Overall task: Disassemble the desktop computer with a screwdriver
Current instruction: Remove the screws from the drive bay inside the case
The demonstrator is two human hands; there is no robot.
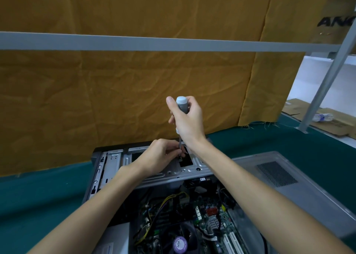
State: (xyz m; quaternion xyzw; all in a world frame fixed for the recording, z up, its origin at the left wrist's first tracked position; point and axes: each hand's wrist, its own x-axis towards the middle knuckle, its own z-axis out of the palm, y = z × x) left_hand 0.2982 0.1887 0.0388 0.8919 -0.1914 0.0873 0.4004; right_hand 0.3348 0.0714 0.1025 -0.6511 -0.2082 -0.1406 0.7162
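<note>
Now a screwdriver stands upright over the open computer, gripped by both hands.

Centre frame, the screwdriver [182, 107] points down at the metal drive bracket [154, 169] of the computer case [119, 176], which lies open on the green table [38, 196]. The right hand [187, 118] wraps its curled fingers round the grey handle; the left hand [159, 155] pinches the shaft near the tip. Lower in the frame sits the circuit board [202, 221] with its cables. A side panel [289, 186] lies at right, brown cloth [115, 89] hangs behind.

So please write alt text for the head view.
The right hand grips a grey screwdriver upright over the open computer case, while the left hand pinches its shaft. The motherboard shows below.
</note>
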